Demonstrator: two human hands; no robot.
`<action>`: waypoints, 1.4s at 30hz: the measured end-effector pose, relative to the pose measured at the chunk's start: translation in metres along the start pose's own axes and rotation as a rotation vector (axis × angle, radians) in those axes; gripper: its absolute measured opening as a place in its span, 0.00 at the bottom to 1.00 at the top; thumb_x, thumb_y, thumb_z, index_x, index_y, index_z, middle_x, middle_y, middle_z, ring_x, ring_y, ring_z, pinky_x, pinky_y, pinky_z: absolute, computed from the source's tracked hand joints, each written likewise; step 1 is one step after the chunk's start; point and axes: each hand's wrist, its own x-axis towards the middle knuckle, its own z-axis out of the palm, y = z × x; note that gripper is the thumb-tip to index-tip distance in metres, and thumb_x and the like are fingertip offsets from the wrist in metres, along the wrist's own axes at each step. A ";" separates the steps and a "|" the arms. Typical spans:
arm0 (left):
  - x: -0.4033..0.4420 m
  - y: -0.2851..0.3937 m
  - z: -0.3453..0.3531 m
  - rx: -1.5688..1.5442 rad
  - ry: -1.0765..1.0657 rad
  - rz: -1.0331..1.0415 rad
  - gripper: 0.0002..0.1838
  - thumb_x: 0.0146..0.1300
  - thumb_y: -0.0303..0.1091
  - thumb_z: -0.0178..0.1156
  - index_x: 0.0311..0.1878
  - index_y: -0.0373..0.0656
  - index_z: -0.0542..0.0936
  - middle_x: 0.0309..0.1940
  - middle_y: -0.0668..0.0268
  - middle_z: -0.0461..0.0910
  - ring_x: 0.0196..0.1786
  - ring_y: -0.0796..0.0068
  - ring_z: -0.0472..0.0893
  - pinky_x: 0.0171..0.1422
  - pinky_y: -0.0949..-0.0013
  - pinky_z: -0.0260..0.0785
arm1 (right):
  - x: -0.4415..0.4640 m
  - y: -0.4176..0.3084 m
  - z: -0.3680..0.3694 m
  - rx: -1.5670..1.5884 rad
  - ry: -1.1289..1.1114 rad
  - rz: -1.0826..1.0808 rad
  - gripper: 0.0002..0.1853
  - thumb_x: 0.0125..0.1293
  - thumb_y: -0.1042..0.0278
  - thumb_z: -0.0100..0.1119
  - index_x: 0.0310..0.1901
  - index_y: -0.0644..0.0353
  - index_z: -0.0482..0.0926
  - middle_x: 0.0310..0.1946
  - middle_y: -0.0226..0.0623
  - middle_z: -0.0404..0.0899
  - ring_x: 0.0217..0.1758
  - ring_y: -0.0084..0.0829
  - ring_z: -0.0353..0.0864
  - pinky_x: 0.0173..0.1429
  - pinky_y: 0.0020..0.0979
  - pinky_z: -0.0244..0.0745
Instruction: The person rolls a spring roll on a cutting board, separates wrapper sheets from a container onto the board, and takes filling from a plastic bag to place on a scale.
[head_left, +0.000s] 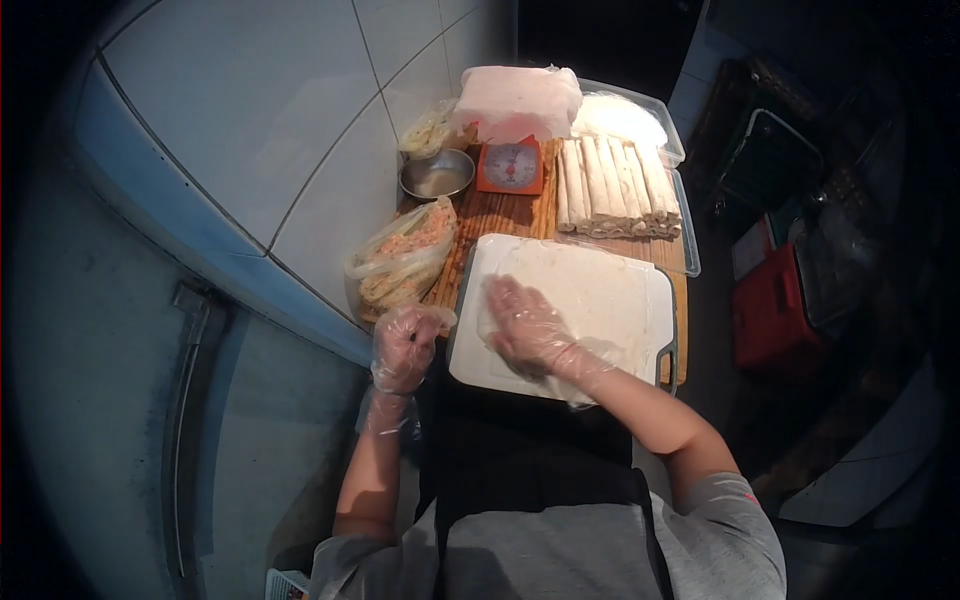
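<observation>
A thin pale sheet of dough (600, 285) lies on a white cutting board (465, 350) with a dark handle. My right hand (525, 325), in a clear plastic glove, rests flat on the sheet's left part with its fingers stretched out. Just left of the board is my gloved left hand (407, 345), its fingers curled closed; what they hold, if anything, is hidden. Beyond my left hand lies a clear plastic bag of orange-and-green filling (405, 245).
An orange dial scale (511, 167) and a metal bowl (437, 175) stand behind the board. Stacked pale rolls (615, 188) lie at the back right, near a plastic container (672, 150) and a wrapped pale bundle (518, 98). A tiled wall borders the left.
</observation>
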 end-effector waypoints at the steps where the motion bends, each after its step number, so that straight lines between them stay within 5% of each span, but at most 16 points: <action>1: 0.003 0.008 0.001 -0.023 0.015 -0.073 0.12 0.69 0.35 0.58 0.33 0.39 0.83 0.25 0.58 0.79 0.31 0.61 0.81 0.39 0.61 0.71 | 0.005 -0.010 0.001 0.022 -0.010 -0.005 0.40 0.69 0.49 0.50 0.75 0.66 0.53 0.76 0.51 0.52 0.80 0.50 0.48 0.80 0.49 0.45; 4: 0.009 0.005 0.022 -0.163 -0.005 -0.184 0.10 0.69 0.34 0.57 0.36 0.38 0.83 0.29 0.58 0.81 0.36 0.61 0.82 0.43 0.60 0.72 | 0.014 -0.028 -0.027 0.166 -0.223 -0.158 0.34 0.71 0.54 0.48 0.72 0.67 0.58 0.73 0.53 0.59 0.78 0.47 0.55 0.78 0.45 0.51; 7: 0.012 -0.005 0.064 0.176 0.153 0.374 0.08 0.68 0.31 0.57 0.42 0.38 0.83 0.36 0.57 0.83 0.40 0.57 0.82 0.47 0.58 0.74 | 0.010 0.028 -0.013 0.547 -0.075 -0.106 0.23 0.70 0.56 0.51 0.59 0.65 0.73 0.60 0.55 0.73 0.69 0.50 0.67 0.75 0.43 0.57; 9: 0.039 0.037 0.079 -0.040 -0.232 0.276 0.09 0.67 0.30 0.56 0.46 0.38 0.82 0.43 0.56 0.83 0.46 0.54 0.82 0.53 0.58 0.74 | -0.003 0.060 0.002 0.327 0.389 0.024 0.20 0.69 0.57 0.53 0.53 0.64 0.77 0.56 0.55 0.76 0.65 0.53 0.71 0.74 0.43 0.59; 11: 0.036 0.021 0.140 -0.145 -0.246 0.324 0.23 0.71 0.39 0.50 0.60 0.31 0.76 0.56 0.49 0.78 0.62 0.55 0.76 0.68 0.55 0.67 | -0.029 0.084 -0.009 0.021 0.426 -0.072 0.23 0.67 0.57 0.55 0.58 0.64 0.75 0.59 0.55 0.75 0.66 0.54 0.70 0.74 0.44 0.58; 13: 0.036 -0.007 0.186 0.199 -0.436 0.282 0.33 0.72 0.49 0.45 0.68 0.28 0.66 0.68 0.45 0.67 0.74 0.52 0.63 0.78 0.53 0.51 | -0.048 0.051 -0.061 0.201 0.203 0.246 0.31 0.66 0.57 0.56 0.67 0.64 0.68 0.66 0.55 0.69 0.71 0.53 0.65 0.76 0.45 0.56; 16: 0.056 0.005 0.179 0.478 -0.625 0.112 0.37 0.73 0.51 0.43 0.72 0.28 0.58 0.73 0.44 0.58 0.78 0.52 0.54 0.82 0.54 0.36 | -0.063 0.103 -0.022 -0.102 0.251 0.343 0.37 0.67 0.56 0.55 0.73 0.65 0.58 0.72 0.58 0.59 0.75 0.54 0.57 0.77 0.45 0.53; 24: 0.055 -0.033 0.101 0.636 -0.574 0.143 0.49 0.67 0.62 0.48 0.74 0.25 0.52 0.75 0.42 0.54 0.79 0.50 0.51 0.82 0.54 0.36 | -0.052 0.133 -0.039 -0.095 0.181 0.495 0.40 0.69 0.53 0.54 0.74 0.70 0.53 0.74 0.60 0.53 0.79 0.53 0.50 0.81 0.43 0.45; 27: 0.038 -0.014 0.071 0.581 -0.656 0.150 0.57 0.60 0.68 0.54 0.74 0.24 0.50 0.76 0.41 0.51 0.79 0.49 0.49 0.82 0.53 0.34 | -0.038 0.133 -0.040 -0.057 0.106 0.518 0.39 0.68 0.56 0.56 0.73 0.68 0.54 0.73 0.61 0.54 0.78 0.56 0.52 0.79 0.44 0.49; 30: 0.028 0.000 0.054 0.560 -0.773 0.081 0.65 0.52 0.73 0.59 0.75 0.26 0.47 0.77 0.41 0.48 0.80 0.48 0.47 0.82 0.48 0.33 | -0.001 0.087 -0.052 0.040 0.326 0.184 0.36 0.66 0.60 0.59 0.71 0.68 0.60 0.71 0.62 0.59 0.75 0.57 0.57 0.77 0.45 0.55; 32: 0.023 0.001 0.049 0.572 -0.810 0.062 0.68 0.48 0.74 0.62 0.76 0.29 0.46 0.77 0.43 0.48 0.80 0.49 0.46 0.81 0.45 0.34 | 0.036 0.035 -0.071 0.213 0.381 0.082 0.26 0.66 0.66 0.59 0.65 0.61 0.71 0.62 0.52 0.75 0.66 0.50 0.72 0.70 0.43 0.67; 35: 0.012 -0.018 0.047 0.349 -0.635 0.151 0.64 0.49 0.74 0.62 0.76 0.33 0.51 0.76 0.44 0.51 0.79 0.51 0.51 0.81 0.47 0.34 | 0.093 -0.015 -0.086 0.314 0.283 -0.225 0.20 0.64 0.68 0.58 0.58 0.59 0.78 0.52 0.49 0.80 0.58 0.51 0.77 0.63 0.44 0.72; 36: 0.016 -0.022 0.040 0.125 -0.653 0.093 0.54 0.56 0.62 0.64 0.76 0.37 0.54 0.74 0.44 0.55 0.77 0.50 0.56 0.80 0.47 0.41 | 0.111 -0.024 -0.083 0.290 0.304 -0.276 0.18 0.64 0.67 0.58 0.55 0.59 0.79 0.49 0.49 0.81 0.56 0.52 0.78 0.61 0.45 0.73; 39: 0.026 -0.039 0.006 0.290 -0.284 0.245 0.39 0.60 0.42 0.67 0.71 0.36 0.65 0.66 0.44 0.68 0.68 0.47 0.69 0.73 0.53 0.60 | 0.161 -0.026 -0.070 0.170 0.179 -0.220 0.12 0.60 0.64 0.60 0.44 0.58 0.82 0.39 0.49 0.83 0.47 0.53 0.81 0.53 0.47 0.74; 42: 0.031 -0.028 -0.029 0.395 0.232 -0.035 0.37 0.60 0.35 0.67 0.69 0.30 0.64 0.63 0.41 0.69 0.63 0.44 0.73 0.69 0.50 0.63 | 0.181 -0.032 -0.059 0.068 -0.006 -0.220 0.11 0.58 0.61 0.61 0.37 0.57 0.83 0.34 0.50 0.83 0.43 0.53 0.81 0.50 0.48 0.75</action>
